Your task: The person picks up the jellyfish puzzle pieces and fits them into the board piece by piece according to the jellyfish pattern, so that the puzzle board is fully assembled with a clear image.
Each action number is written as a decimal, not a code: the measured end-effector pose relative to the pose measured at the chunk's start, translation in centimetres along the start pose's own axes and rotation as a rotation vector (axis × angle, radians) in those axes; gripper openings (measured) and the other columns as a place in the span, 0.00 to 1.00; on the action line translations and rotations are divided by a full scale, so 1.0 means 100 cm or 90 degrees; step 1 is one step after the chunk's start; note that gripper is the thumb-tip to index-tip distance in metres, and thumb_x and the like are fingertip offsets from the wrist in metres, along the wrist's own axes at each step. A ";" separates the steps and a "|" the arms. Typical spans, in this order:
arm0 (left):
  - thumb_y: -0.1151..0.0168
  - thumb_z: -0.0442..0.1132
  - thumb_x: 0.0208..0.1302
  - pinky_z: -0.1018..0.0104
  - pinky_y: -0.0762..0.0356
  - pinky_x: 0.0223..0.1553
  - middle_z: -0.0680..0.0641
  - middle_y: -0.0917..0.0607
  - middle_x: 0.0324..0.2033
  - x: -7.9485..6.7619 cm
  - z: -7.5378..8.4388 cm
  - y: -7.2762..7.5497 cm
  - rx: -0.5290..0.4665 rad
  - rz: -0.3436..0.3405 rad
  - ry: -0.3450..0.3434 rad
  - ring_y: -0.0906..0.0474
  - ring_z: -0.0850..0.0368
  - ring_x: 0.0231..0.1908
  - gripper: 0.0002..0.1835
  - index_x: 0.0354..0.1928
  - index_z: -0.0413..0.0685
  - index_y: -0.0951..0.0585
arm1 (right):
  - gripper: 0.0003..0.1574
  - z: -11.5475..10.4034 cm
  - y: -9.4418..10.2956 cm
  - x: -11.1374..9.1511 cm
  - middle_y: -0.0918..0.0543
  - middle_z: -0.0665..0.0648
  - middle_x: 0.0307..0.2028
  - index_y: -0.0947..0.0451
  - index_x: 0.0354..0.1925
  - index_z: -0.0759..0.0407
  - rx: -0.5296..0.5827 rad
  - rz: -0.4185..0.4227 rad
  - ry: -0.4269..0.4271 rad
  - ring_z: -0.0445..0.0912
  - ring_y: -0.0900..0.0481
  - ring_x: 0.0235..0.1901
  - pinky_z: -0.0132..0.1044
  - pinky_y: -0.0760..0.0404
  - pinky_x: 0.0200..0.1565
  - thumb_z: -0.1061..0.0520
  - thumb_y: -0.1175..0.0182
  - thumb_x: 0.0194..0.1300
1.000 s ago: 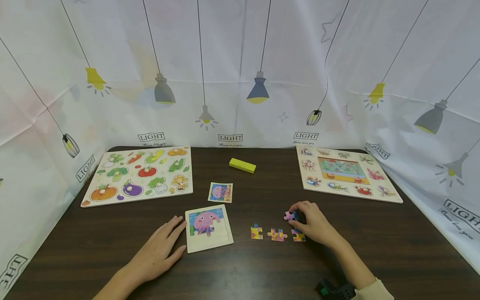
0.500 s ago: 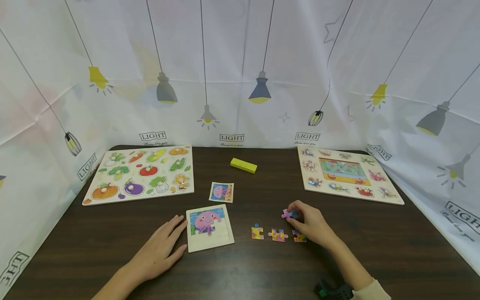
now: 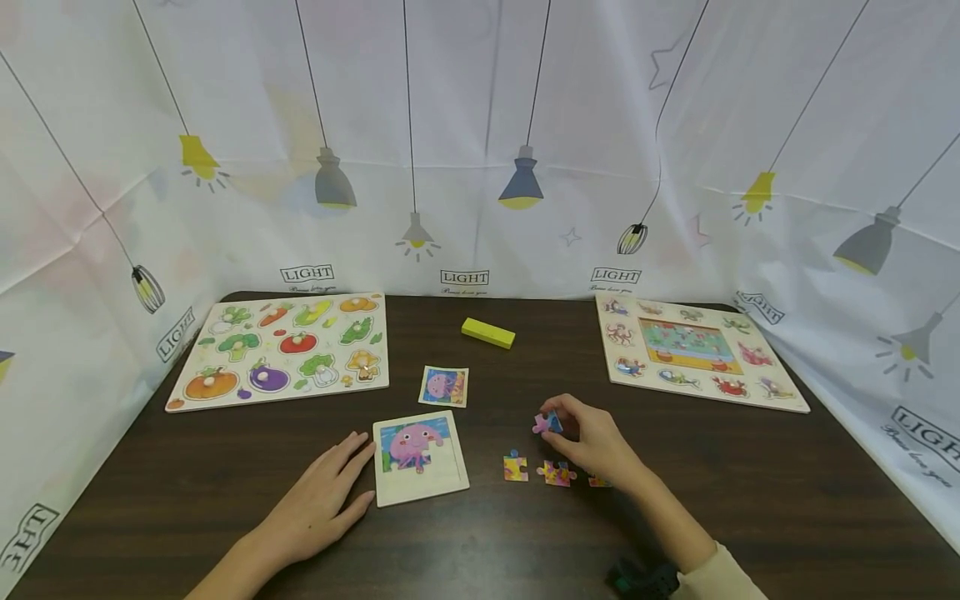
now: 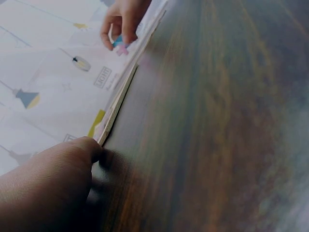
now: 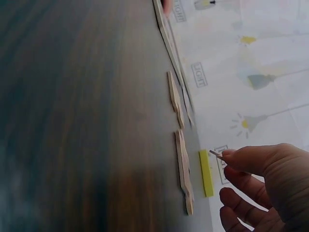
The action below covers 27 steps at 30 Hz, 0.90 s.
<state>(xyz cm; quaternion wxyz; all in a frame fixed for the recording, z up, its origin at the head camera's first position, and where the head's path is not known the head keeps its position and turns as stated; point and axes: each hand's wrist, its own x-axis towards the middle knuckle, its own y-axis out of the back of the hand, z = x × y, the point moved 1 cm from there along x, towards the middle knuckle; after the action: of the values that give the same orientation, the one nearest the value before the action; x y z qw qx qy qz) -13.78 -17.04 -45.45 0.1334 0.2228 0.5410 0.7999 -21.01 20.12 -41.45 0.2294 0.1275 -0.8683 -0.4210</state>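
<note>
Between thumb and fingers my right hand (image 3: 592, 435) pinches a pink and blue jigsaw piece (image 3: 547, 422), lifted over the table; in the right wrist view the piece (image 5: 216, 154) shows edge-on. My left hand (image 3: 318, 500) lies with extended fingers at the left edge of a wooden puzzle tray (image 3: 446, 483). In that tray several pieces form a pink octopus (image 3: 411, 443), while its right and lower part shows bare wood. Right of the tray lie a yellow piece (image 3: 515, 467), a yellow-pink piece (image 3: 556, 474) and another piece (image 3: 599, 482), partly hidden by the right hand.
A small octopus picture card (image 3: 443, 387) lies behind the tray, and a yellow block (image 3: 487, 333) farther back. A vegetable peg board (image 3: 281, 350) stands back left; a sea-animal board (image 3: 701, 354) back right. A dark strapped object (image 3: 641, 579) sits by the right sleeve.
My right hand has moved left with the pink and blue jigsaw piece, from above the rightmost loose piece toward the tray. The left hand stays at the tray's edge.
</note>
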 end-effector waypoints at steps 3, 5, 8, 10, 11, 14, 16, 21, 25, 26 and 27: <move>0.46 0.50 0.64 0.49 0.44 0.62 0.41 0.39 0.65 0.000 0.000 0.000 -0.001 -0.002 0.000 0.47 0.49 0.66 0.32 0.66 0.42 0.37 | 0.18 -0.006 -0.005 0.003 0.24 0.44 0.26 0.26 0.44 0.54 0.016 -0.013 0.003 0.37 0.26 0.25 0.30 0.24 0.28 0.60 0.34 0.54; 0.46 0.50 0.64 0.49 0.44 0.62 0.41 0.39 0.65 0.000 0.000 0.000 -0.002 -0.004 0.002 0.47 0.49 0.66 0.32 0.66 0.42 0.37 | 0.18 -0.009 -0.009 0.005 0.23 0.44 0.27 0.26 0.44 0.54 0.028 -0.021 0.003 0.37 0.23 0.27 0.30 0.22 0.30 0.60 0.34 0.55; 0.46 0.51 0.64 0.49 0.44 0.62 0.41 0.39 0.65 0.000 0.000 0.000 -0.001 -0.006 0.004 0.47 0.49 0.66 0.32 0.66 0.42 0.37 | 0.18 -0.015 -0.013 0.008 0.21 0.45 0.29 0.27 0.44 0.54 0.044 -0.027 0.010 0.37 0.21 0.29 0.31 0.20 0.33 0.60 0.34 0.55; 0.46 0.51 0.64 0.49 0.44 0.62 0.41 0.39 0.65 0.000 0.000 0.000 -0.002 -0.007 0.005 0.47 0.49 0.66 0.32 0.66 0.42 0.37 | 0.18 -0.018 -0.016 0.010 0.21 0.45 0.29 0.27 0.44 0.54 0.046 -0.027 0.013 0.37 0.21 0.29 0.32 0.20 0.33 0.60 0.34 0.55; 0.46 0.50 0.64 0.49 0.44 0.62 0.41 0.39 0.65 0.000 0.000 0.000 -0.002 -0.006 0.004 0.47 0.49 0.66 0.32 0.66 0.42 0.37 | 0.18 -0.020 -0.018 0.011 0.21 0.45 0.29 0.27 0.44 0.53 0.048 -0.027 0.013 0.37 0.22 0.28 0.32 0.20 0.33 0.60 0.34 0.54; 0.46 0.50 0.64 0.49 0.44 0.62 0.41 0.39 0.65 0.000 0.000 -0.001 -0.002 -0.005 0.004 0.47 0.49 0.66 0.32 0.66 0.42 0.37 | 0.18 -0.025 -0.022 0.013 0.22 0.44 0.27 0.27 0.43 0.52 0.049 -0.029 0.017 0.37 0.23 0.27 0.31 0.21 0.32 0.59 0.34 0.54; 0.46 0.50 0.64 0.49 0.44 0.62 0.41 0.39 0.65 -0.001 -0.001 -0.001 -0.002 -0.003 0.003 0.47 0.49 0.66 0.32 0.66 0.42 0.37 | 0.18 -0.027 -0.025 0.014 0.24 0.44 0.26 0.27 0.43 0.52 0.048 -0.032 0.019 0.37 0.25 0.26 0.30 0.22 0.30 0.59 0.34 0.54; 0.46 0.51 0.64 0.50 0.44 0.62 0.42 0.39 0.65 -0.001 -0.001 -0.001 0.000 -0.001 0.001 0.47 0.49 0.66 0.32 0.66 0.42 0.37 | 0.18 -0.034 -0.031 0.019 0.27 0.45 0.24 0.29 0.42 0.52 0.055 -0.040 0.030 0.39 0.30 0.23 0.29 0.27 0.25 0.58 0.33 0.54; 0.46 0.51 0.64 0.50 0.44 0.62 0.42 0.39 0.65 -0.001 -0.001 -0.001 0.000 0.002 -0.001 0.47 0.49 0.66 0.32 0.66 0.42 0.37 | 0.17 -0.040 -0.036 0.023 0.28 0.44 0.24 0.29 0.40 0.51 0.062 -0.051 0.035 0.39 0.31 0.23 0.28 0.28 0.24 0.58 0.33 0.54; 0.46 0.51 0.64 0.50 0.44 0.62 0.42 0.39 0.65 -0.001 -0.001 -0.001 0.000 0.002 -0.001 0.47 0.49 0.66 0.32 0.66 0.42 0.37 | 0.17 -0.042 -0.037 0.025 0.28 0.44 0.24 0.29 0.40 0.51 0.063 -0.054 0.036 0.39 0.31 0.23 0.28 0.28 0.24 0.58 0.33 0.54; 0.46 0.51 0.64 0.49 0.44 0.62 0.41 0.39 0.65 -0.001 -0.001 -0.001 -0.001 0.003 -0.001 0.47 0.49 0.66 0.32 0.66 0.42 0.37 | 0.17 -0.044 -0.038 0.026 0.28 0.44 0.24 0.29 0.40 0.51 0.066 -0.057 0.041 0.40 0.31 0.24 0.29 0.28 0.24 0.59 0.33 0.54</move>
<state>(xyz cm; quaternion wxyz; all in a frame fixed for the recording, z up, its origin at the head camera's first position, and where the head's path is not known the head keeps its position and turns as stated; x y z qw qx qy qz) -13.74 -17.12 -45.54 0.1321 0.2247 0.5399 0.8004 -20.88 13.72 -41.33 0.2316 0.1913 -0.8744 -0.3811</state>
